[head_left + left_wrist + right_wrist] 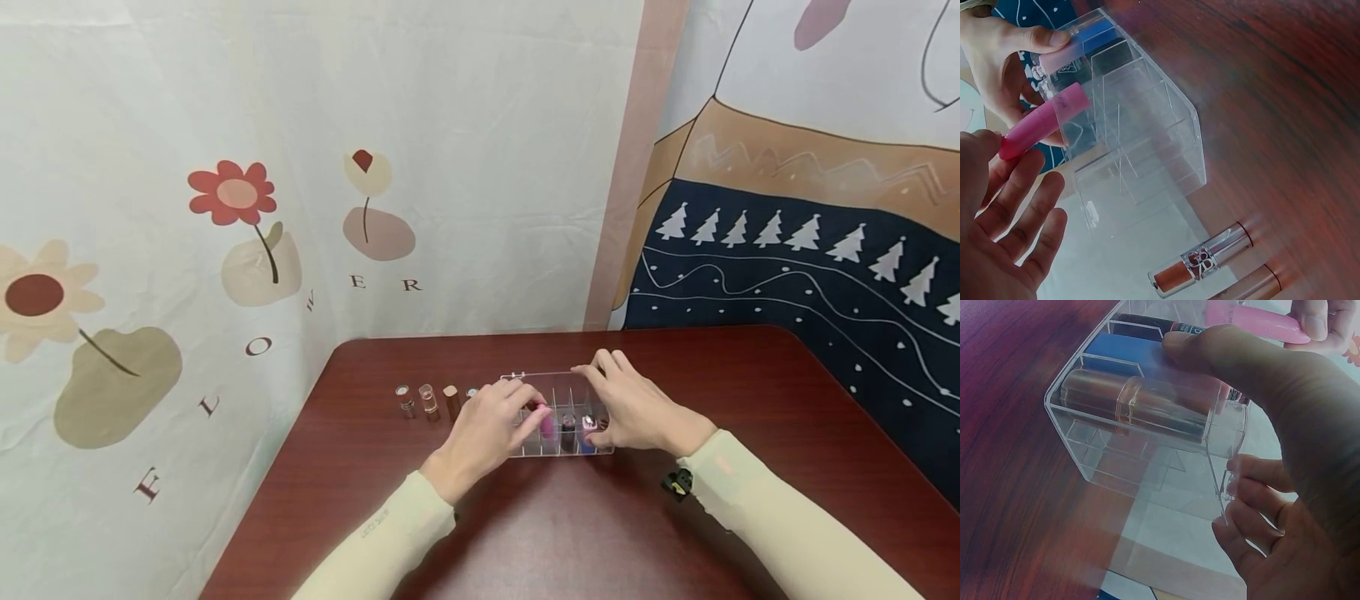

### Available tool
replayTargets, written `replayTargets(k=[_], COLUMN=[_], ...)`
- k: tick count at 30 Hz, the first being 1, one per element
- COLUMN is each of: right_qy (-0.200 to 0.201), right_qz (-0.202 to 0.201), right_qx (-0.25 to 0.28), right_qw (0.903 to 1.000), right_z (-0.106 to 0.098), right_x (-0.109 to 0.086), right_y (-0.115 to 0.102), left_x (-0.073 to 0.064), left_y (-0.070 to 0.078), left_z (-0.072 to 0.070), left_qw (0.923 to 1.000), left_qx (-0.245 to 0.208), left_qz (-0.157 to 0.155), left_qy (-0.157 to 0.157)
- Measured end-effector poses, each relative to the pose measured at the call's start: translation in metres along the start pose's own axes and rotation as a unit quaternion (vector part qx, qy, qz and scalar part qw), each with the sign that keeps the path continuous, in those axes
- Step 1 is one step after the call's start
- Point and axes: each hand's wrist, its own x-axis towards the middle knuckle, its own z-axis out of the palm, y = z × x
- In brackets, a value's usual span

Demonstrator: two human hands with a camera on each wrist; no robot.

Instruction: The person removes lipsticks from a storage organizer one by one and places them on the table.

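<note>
My left hand (483, 425) pinches a pink lipstick tube (1044, 122) between thumb and index finger, the other fingers spread loosely. The tube's far end is at the top opening of a clear divided lipstick organizer (1169, 147). Holding the right end of that organizer is my right hand (637, 408), with its thumb over a blue-and-pink tube (1119, 355) and its fingers at the opposite wall. In the right wrist view, a brown tube with a see-through cap (1094, 397) and a dark tube (1138, 328) sit in compartments on either side of the blue one.
Left of the organizer, several lipsticks stand in a row on the reddish-brown table (570, 533), among them a silver-topped tube (405, 400), a clear-capped one (429, 402) and a copper one (452, 403). A printed cloth (487, 167) hangs behind the table.
</note>
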Motion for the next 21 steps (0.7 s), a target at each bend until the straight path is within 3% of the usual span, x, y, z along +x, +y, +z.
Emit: replayTargets(k=[21], right_qy=[-0.001], right_qz=[0.003], right_qx=[-0.01], right_qw=[0.9999], right_z=[0.0], right_x=[0.0], right_y=[-0.002], left_x=[-0.003], left_y=[-0.006], left_z=[-0.014], left_qw=[0.9996], left_qx=[-0.009], left_qz=[-0.012], left_qy=[0.023])
